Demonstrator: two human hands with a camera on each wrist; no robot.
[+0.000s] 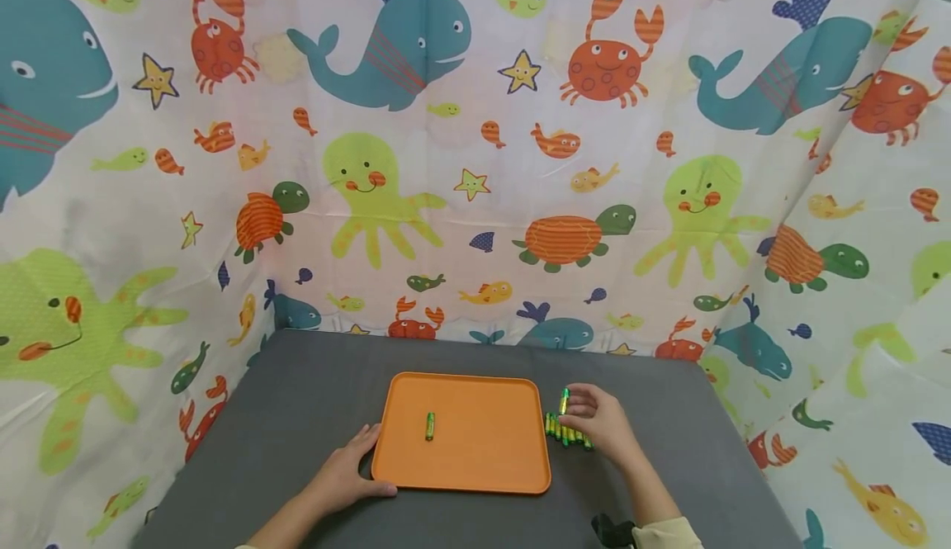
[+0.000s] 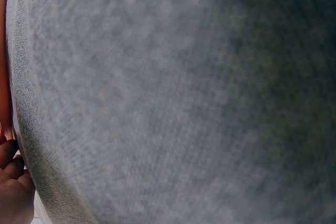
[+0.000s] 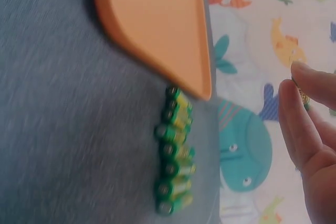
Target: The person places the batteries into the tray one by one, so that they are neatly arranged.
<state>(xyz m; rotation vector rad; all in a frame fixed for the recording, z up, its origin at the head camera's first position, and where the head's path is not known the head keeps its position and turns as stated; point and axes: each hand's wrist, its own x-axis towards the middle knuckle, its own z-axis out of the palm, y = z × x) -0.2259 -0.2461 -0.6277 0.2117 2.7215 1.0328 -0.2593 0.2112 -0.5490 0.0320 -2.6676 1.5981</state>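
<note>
An orange tray lies on the table, with one green-and-yellow battery standing out on its left half. My left hand grips the tray's near left corner, fingers along the left rim and thumb by the front rim. In the left wrist view only some fingers show beside the tray's edge. Right of the tray, my right hand pinches another battery between thumb and fingers, raised above a row of batteries. In the right wrist view, fingers mostly cover the held battery.
The dark grey table meets a sea-animal patterned curtain behind and at both sides. The battery row lies close to the tray's right rim. A black strap shows near my right sleeve.
</note>
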